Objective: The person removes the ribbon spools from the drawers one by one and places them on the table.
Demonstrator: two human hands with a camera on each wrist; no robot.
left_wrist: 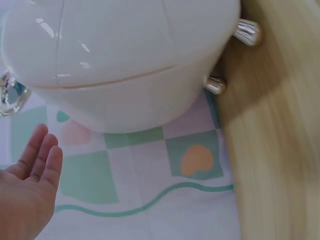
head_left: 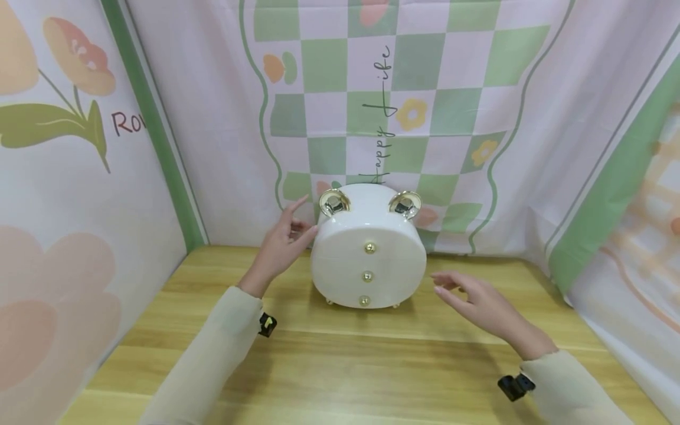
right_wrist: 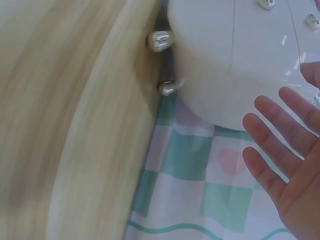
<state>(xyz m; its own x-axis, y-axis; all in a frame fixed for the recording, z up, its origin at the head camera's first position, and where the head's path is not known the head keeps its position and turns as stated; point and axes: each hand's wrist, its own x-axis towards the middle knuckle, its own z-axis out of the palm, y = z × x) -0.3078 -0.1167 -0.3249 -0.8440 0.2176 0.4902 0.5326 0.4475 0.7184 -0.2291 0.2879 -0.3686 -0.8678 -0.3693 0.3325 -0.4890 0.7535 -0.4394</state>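
A glossy white rounded box (head_left: 340,265) stands on the table, with two gold ear-shaped rings on top and three gold knobs down its front. Short gold feet (left_wrist: 248,33) lift it off the wood. Beside its upper left side is my left hand (head_left: 278,245), fingers extended near the left ear (head_left: 334,203); whether the thumb touches the box, I cannot tell. To the lower right of the box, my right hand (head_left: 478,301) hovers above the table, holding nothing. The right wrist view shows that hand's fingers (right_wrist: 270,130) spread and apart from the box.
The wooden table (head_left: 340,366) reaches back to a hanging cloth (head_left: 324,65) with green checks and flowers. More printed cloth (head_left: 64,195) hangs at the left and right sides. A small black device (head_left: 516,387) is at each wrist.
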